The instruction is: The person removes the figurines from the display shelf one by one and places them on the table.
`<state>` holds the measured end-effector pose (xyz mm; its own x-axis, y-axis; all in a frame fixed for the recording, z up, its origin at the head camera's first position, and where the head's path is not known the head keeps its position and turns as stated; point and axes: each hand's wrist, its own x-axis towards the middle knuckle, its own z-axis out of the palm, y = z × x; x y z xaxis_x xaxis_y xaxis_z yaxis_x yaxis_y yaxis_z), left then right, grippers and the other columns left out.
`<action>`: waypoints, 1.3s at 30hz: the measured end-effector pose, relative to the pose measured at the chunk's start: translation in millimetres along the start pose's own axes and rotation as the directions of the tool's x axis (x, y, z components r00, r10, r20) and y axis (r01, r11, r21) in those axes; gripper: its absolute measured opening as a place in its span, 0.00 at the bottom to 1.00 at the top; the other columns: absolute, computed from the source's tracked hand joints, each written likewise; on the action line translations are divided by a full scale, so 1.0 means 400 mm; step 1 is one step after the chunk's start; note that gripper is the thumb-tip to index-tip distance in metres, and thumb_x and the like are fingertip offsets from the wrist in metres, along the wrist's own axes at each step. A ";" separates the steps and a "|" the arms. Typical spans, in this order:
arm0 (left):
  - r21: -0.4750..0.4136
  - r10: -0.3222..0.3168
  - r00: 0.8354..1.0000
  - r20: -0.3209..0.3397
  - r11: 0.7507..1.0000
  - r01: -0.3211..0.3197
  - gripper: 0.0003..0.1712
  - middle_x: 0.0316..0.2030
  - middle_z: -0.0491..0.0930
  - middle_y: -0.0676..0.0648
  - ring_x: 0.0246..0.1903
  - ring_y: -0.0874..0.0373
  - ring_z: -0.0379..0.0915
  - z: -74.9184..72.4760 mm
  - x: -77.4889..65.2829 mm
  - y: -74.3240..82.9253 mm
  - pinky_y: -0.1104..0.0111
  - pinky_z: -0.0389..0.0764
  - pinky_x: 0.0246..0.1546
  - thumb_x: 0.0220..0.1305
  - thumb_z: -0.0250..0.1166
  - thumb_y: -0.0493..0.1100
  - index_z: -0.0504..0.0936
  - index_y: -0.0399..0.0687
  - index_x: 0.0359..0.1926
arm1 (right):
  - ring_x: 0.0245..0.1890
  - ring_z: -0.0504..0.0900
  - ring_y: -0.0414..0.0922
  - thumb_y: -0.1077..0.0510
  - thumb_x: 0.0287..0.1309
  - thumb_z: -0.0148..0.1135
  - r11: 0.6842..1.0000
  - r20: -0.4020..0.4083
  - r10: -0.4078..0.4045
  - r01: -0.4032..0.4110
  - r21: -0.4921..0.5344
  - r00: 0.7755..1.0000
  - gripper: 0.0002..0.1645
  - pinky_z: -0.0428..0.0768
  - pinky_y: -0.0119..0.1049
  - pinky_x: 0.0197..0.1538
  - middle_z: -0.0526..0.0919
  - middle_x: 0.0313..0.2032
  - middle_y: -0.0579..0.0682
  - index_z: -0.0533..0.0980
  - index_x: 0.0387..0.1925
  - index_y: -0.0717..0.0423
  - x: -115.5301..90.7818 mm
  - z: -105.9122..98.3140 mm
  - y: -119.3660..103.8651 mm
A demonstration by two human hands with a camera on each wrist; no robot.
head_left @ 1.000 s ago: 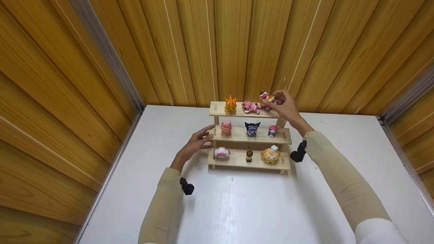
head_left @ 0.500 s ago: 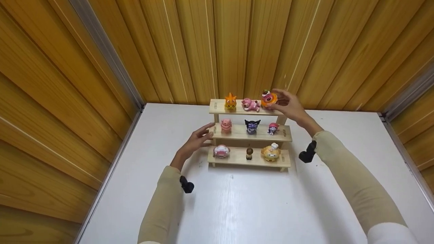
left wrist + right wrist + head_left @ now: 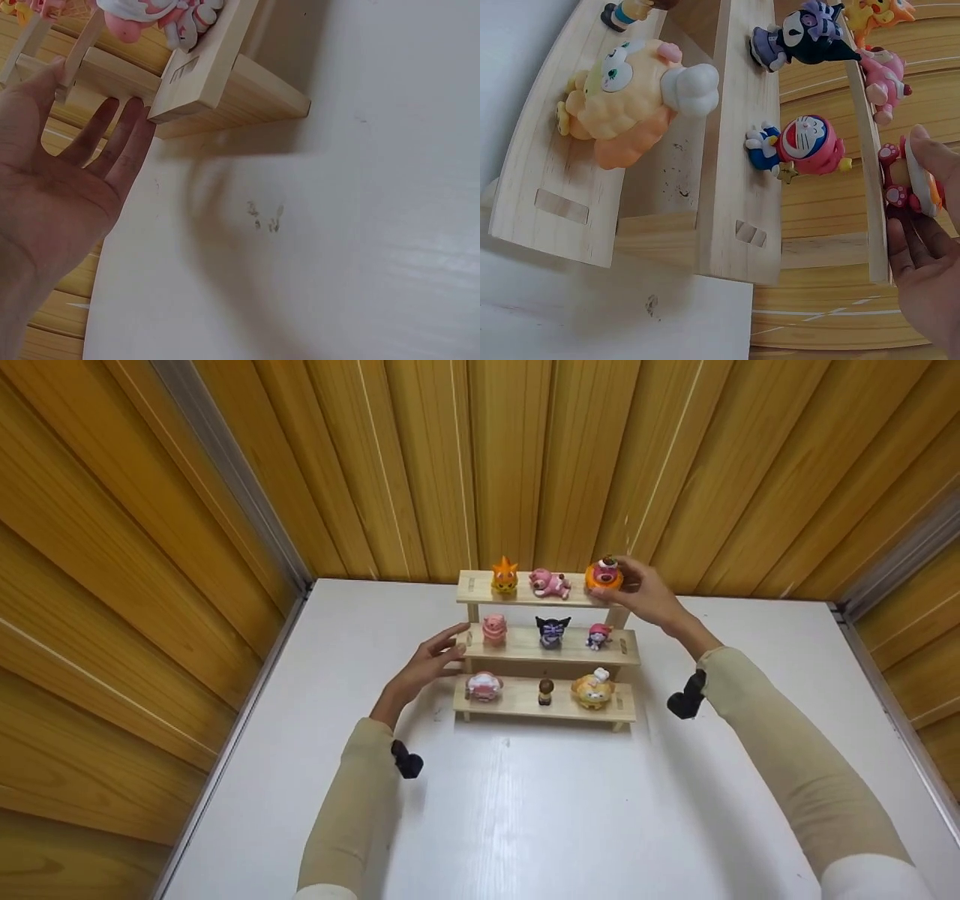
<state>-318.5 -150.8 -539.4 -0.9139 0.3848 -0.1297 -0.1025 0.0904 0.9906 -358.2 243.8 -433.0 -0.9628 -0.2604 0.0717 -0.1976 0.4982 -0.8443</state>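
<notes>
A three-tier wooden display stand carries several small toy figurines. My right hand pinches a pink bear figurine with an orange ring round its body, at the right end of the top tier. The right wrist view shows its red feet at the edge of that tier, thumb above and fingers below; contact with the board is hard to tell. My left hand rests its fairly straight fingers against the stand's left side. In the left wrist view, the thumb touches the middle tier's end.
Beside the held bear are a lying pink bear and an orange spiky figurine. A black-eared figurine and a red-hooded one stand on the middle tier. A chef-hatted figurine sits below. Wood-panel walls enclose the white table.
My right hand has turned the ringed bear from tilted to upright and shifted it right, away from the lying bear. My left hand has stayed at the stand's side; the head view shifted slightly.
</notes>
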 end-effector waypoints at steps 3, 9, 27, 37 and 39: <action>-0.006 -0.009 1.000 -0.010 1.000 0.009 0.31 0.72 0.64 0.37 0.65 0.41 0.72 -0.001 -0.001 0.001 0.49 0.77 0.65 0.78 0.57 0.46 0.63 0.59 0.78 | 0.53 0.77 0.44 0.55 0.67 0.68 1.000 -0.036 -0.016 0.016 0.007 0.999 0.35 0.73 0.18 0.52 0.78 0.63 0.63 0.68 0.71 0.58 -0.003 0.007 -0.001; -0.006 -0.006 1.000 -0.002 1.000 0.006 0.31 0.73 0.61 0.36 0.67 0.37 0.70 0.002 -0.003 0.003 0.47 0.75 0.66 0.79 0.56 0.47 0.62 0.57 0.79 | 0.46 0.78 0.34 0.60 0.63 0.71 0.998 -0.146 -0.019 0.028 0.061 0.989 0.34 0.75 0.15 0.49 0.80 0.60 0.67 0.71 0.68 0.63 -0.007 0.023 0.012; 0.006 -0.018 1.000 0.006 1.000 0.017 0.31 0.70 0.67 0.37 0.62 0.38 0.74 -0.005 -0.006 0.002 0.49 0.76 0.65 0.79 0.56 0.50 0.63 0.63 0.78 | 0.45 0.82 0.33 0.52 0.61 0.73 0.987 -0.234 0.053 -0.015 0.161 0.971 0.37 0.79 0.18 0.51 0.81 0.50 0.45 0.72 0.68 0.59 -0.107 0.017 -0.058; 0.015 -0.042 0.999 -0.019 0.999 0.042 0.31 0.70 0.71 0.38 0.61 0.40 0.75 -0.001 -0.003 0.001 0.48 0.74 0.67 0.78 0.56 0.52 0.63 0.63 0.78 | 0.44 0.83 0.34 0.53 0.59 0.75 0.988 -0.156 0.074 -0.051 0.148 0.985 0.36 0.81 0.21 0.48 0.80 0.54 0.53 0.74 0.67 0.58 -0.183 0.030 -0.098; 0.017 -0.050 0.998 -0.028 0.999 0.050 0.31 0.69 0.72 0.38 0.59 0.43 0.77 0.002 -0.004 -0.001 0.49 0.75 0.67 0.78 0.57 0.52 0.64 0.64 0.78 | 0.44 0.83 0.33 0.54 0.59 0.75 0.988 -0.138 0.067 -0.046 0.148 0.988 0.37 0.82 0.21 0.47 0.80 0.54 0.54 0.74 0.67 0.59 -0.192 0.037 -0.100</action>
<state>-316.9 -150.7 -539.5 -0.9181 0.3543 -0.1776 -0.1416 0.1254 0.9820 -273.5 231.8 -412.7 -0.9901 -0.1101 0.0874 -0.1233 0.3817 -0.9160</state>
